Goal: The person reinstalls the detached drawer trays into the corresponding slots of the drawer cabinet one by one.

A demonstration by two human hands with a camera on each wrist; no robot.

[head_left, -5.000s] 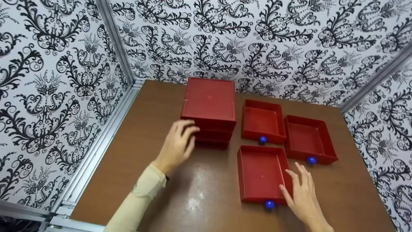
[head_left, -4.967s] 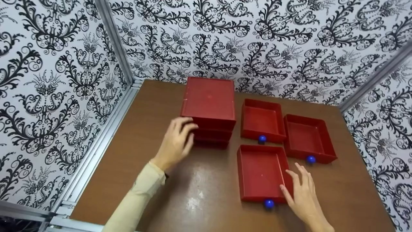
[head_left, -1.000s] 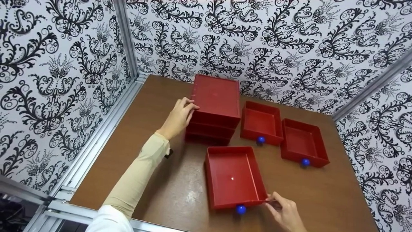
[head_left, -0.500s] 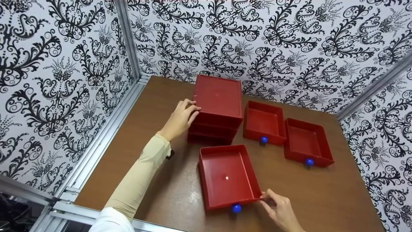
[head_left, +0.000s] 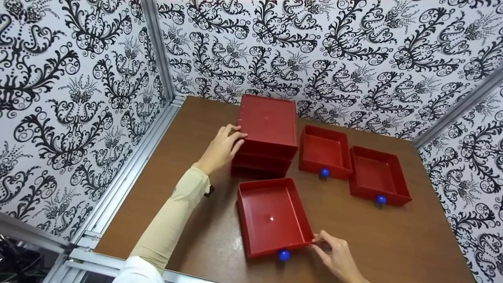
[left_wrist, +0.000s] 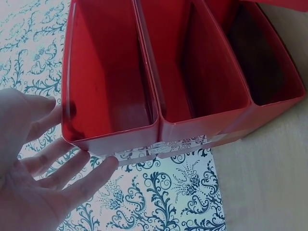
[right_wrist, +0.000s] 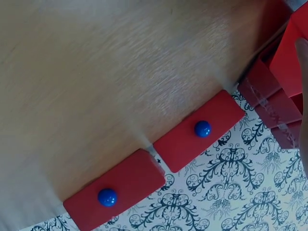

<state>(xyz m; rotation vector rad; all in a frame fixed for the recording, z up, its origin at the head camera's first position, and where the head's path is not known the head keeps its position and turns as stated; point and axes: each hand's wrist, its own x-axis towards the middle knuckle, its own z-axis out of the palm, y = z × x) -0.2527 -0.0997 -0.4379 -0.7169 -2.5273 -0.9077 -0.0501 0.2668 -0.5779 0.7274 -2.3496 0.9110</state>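
Observation:
A red cabinet (head_left: 267,120) with stacked open slots stands at the back middle of the table; its slots (left_wrist: 185,53) show bare insides in the left wrist view. My left hand (head_left: 222,150) rests on its front left top corner, the fingers (left_wrist: 91,180) fairly straight and touching the outside. With thumb and fingers my right hand (head_left: 337,257) pinches the front right corner of a red drawer (head_left: 271,220) that has a blue ball knob (head_left: 283,255). This drawer is in front of the cabinet, tilted slightly, its inside bare. In the right wrist view, the hand (right_wrist: 303,110) shows only at the edge.
Two more red drawers, one nearer the cabinet (head_left: 324,151) and one farther right (head_left: 375,173), sit on the brown table (head_left: 353,224) with blue knobs facing front. Patterned walls and a metal frame (head_left: 129,188) bound the table at the left and back.
My right hand has taken hold of the front drawer's corner and moved it leftward, before the cabinet. My left hand has shifted from beside the cabinet onto its top corner.

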